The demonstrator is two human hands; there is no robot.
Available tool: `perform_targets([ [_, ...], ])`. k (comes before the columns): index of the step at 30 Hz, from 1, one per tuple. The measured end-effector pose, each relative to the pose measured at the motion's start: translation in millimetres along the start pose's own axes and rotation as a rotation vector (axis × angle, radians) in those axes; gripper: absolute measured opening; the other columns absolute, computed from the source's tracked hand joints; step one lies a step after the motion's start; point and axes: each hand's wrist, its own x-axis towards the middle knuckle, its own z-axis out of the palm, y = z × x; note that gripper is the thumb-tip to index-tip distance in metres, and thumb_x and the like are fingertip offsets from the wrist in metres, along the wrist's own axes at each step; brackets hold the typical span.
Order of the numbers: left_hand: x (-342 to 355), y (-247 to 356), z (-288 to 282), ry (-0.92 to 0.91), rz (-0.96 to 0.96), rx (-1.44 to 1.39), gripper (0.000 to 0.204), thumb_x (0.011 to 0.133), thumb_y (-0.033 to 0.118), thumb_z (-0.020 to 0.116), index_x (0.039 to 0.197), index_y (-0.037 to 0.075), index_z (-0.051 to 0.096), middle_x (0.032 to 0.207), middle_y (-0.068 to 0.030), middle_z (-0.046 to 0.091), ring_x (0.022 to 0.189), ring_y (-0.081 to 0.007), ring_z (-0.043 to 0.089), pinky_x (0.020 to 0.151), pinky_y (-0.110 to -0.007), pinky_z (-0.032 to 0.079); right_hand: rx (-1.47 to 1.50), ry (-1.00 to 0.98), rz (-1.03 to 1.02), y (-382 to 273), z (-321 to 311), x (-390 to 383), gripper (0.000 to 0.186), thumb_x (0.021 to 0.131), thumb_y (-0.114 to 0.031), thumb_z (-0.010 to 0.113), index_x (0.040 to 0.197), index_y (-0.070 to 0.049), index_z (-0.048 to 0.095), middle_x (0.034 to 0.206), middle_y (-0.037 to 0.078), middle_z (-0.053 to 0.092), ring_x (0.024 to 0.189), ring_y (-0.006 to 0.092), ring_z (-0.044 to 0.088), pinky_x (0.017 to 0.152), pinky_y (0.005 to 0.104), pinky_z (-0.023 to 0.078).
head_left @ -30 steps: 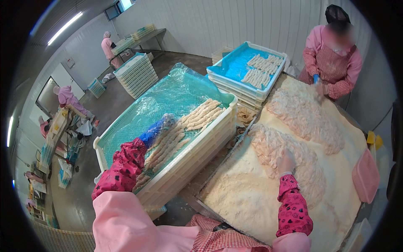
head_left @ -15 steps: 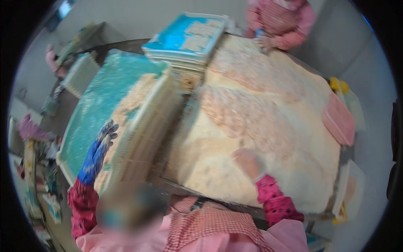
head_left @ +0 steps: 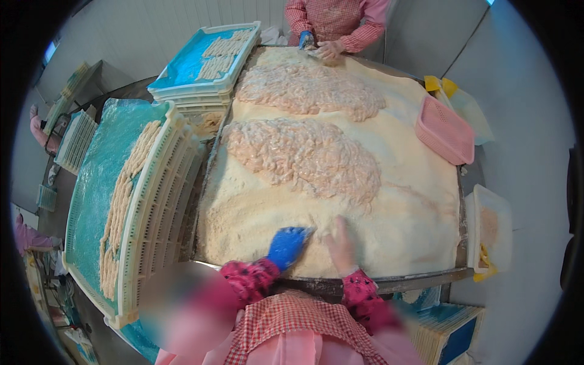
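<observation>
My left hand (head_left: 289,246), in a blue glove dusted with crumbs, is low over the pale breadcrumb layer (head_left: 243,225) near the table's front edge. Its fingers are stretched toward the right, and no held item shows. Just right of it, my right hand (head_left: 342,248) has its fingers extended into the crumbs, slightly blurred, with nothing visible in them. Beyond both hands lies a heap of wet, pale pink meat strips (head_left: 304,152). On my left, crumb-coated strips (head_left: 125,194) lie in a row along the right side of a tray lined with a teal sheet (head_left: 91,201).
A second meat heap (head_left: 304,88) lies farther back, where a co-worker (head_left: 334,24) stands. Stacked trays with a blue liner (head_left: 176,64) rise at the back left. A pink basket (head_left: 444,131) and a white tub (head_left: 490,225) line the right edge.
My left hand has moved from the tray on the left to the crumbs beside my right hand. My right hand stays over the crumbs. The view has shifted, so the table appears farther left.
</observation>
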Motion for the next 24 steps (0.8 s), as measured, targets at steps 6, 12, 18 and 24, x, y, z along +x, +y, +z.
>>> perform_targets([
  [6, -4.0, -16.0, -4.3, 0.139, 0.098, 0.178, 0.026, 0.077, 0.020, 0.054, 0.102, 0.015, 0.059, 0.096, -0.0089, 0.059, 0.088, -0.0272, 0.055, 0.076, -0.039, 0.044, -0.076, -0.205, 0.289, 5.6, -15.5, -10.0, 0.047, 0.087, -0.020, 0.046, 0.128, -0.001, 0.037, 0.123, 0.023, 0.046, 0.114, 0.0356, 0.044, 0.096, 0.0389, 0.034],
  [12, 7.2, -11.0, 12.7, 0.014, -0.410, -1.564, 0.037, 0.088, 0.028, 0.049, 0.116, 0.004, 0.051, 0.118, -0.0069, 0.053, 0.102, -0.0177, 0.052, 0.089, -0.034, 0.041, -0.023, -0.002, -0.255, -22.2, 34.3, 7.9, 0.042, 0.091, -0.020, 0.038, 0.129, -0.002, 0.038, 0.130, 0.021, 0.041, 0.124, 0.0319, 0.034, 0.102, 0.0390, 0.023],
  [18, -4.5, 7.9, 8.5, 0.172, -0.235, -1.737, 0.058, 0.091, 0.030, 0.045, 0.137, 0.003, 0.023, 0.139, -0.0093, 0.029, 0.125, -0.0180, 0.030, 0.104, -0.032, 0.024, -0.023, 0.127, -0.319, -69.1, 47.7, 28.6, 0.050, 0.093, -0.036, 0.027, 0.132, -0.007, 0.037, 0.135, 0.020, 0.034, 0.130, 0.0343, 0.025, 0.106, 0.0495, 0.009],
  [24, -27.8, -68.0, -25.7, 0.440, -0.821, -2.099, 0.049, 0.090, 0.038, 0.042, 0.126, 0.004, 0.039, 0.111, -0.0097, 0.052, 0.096, -0.0220, 0.053, 0.085, -0.037, 0.043, 0.287, -0.266, -0.596, -110.4, 84.4, 69.8, 0.055, 0.085, -0.029, 0.050, 0.130, -0.002, 0.033, 0.130, 0.021, 0.038, 0.122, 0.0355, 0.034, 0.103, 0.0378, 0.025],
])
